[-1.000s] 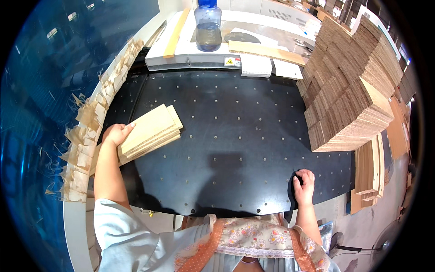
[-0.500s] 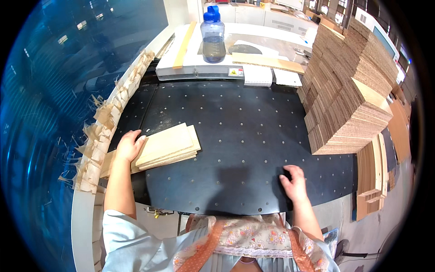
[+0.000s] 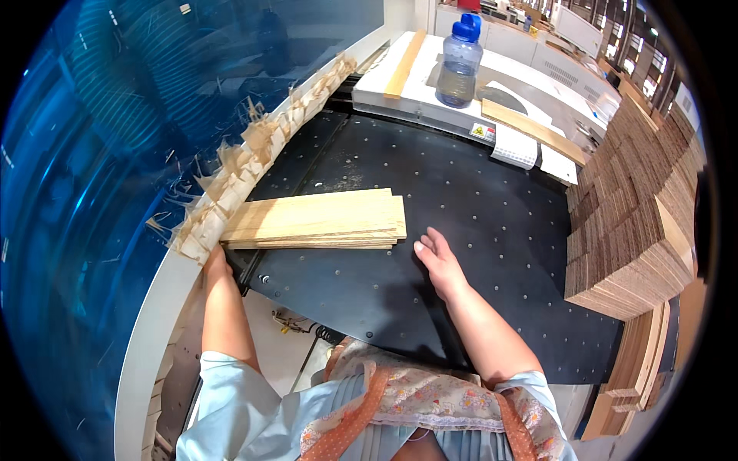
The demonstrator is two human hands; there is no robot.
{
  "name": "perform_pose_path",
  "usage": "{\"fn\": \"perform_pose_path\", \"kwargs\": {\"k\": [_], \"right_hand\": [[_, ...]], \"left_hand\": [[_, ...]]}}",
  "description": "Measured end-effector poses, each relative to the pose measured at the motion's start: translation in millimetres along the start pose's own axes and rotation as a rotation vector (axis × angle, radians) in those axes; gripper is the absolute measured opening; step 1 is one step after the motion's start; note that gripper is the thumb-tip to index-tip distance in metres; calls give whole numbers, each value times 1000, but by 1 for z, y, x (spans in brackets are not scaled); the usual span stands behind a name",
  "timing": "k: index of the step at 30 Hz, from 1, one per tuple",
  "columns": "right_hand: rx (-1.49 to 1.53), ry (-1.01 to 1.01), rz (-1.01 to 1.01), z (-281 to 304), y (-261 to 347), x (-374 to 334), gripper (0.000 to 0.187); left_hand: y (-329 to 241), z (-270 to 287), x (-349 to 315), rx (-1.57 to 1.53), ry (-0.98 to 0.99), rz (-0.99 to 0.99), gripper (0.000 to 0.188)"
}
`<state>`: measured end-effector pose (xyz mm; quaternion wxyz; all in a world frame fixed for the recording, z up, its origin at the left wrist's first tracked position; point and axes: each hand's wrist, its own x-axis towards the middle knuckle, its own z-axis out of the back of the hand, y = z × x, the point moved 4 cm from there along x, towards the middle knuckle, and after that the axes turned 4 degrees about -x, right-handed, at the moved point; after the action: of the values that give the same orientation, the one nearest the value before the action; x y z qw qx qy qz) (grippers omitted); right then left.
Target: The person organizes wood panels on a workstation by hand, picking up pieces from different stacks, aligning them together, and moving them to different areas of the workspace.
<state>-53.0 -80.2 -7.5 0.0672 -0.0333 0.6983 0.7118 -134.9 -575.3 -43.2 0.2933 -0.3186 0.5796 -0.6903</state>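
The boards (image 3: pixel 315 217) lie in a small pile on the left part of the black surface (image 3: pixel 469 219). They are long, thin and pale, and their right ends are not quite even: one lower board comes out a little past the top one. Their left end is at the white frame (image 3: pixel 147 374), which carries ragged brown tape (image 3: pixel 261 146) along its edge.

The left hand (image 3: pixel 217 265) is at the left end of the boards, near the lower corner. Its fingers are mostly hidden there, so I cannot tell if it grips them. The right hand (image 3: pixel 440 265) is open and holds nothing; its fingers point toward the boards, just beside their right end, but apart from it. Whether it touches the surface, I cannot tell.

On the right stands a tall brown stack (image 3: pixel 630 223). Behind the surface, on a white ledge (image 3: pixel 424 113), there are a blue bottle (image 3: pixel 459 69), a yellow strip (image 3: pixel 405 64) to its left, and white labels (image 3: pixel 513 146) hanging over the front edge.
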Motion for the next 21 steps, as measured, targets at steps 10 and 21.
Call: {"fn": "perform_pose_path", "kwargs": {"k": [10,21], "right_hand": [[268,38,67,-40,-9,46,60],[136,-173,-3,27,-2,-43,51]], "left_hand": [[-26,-28,-36,-151,117,51,54],[-46,-34,-126,-121,614,56,30]]}}
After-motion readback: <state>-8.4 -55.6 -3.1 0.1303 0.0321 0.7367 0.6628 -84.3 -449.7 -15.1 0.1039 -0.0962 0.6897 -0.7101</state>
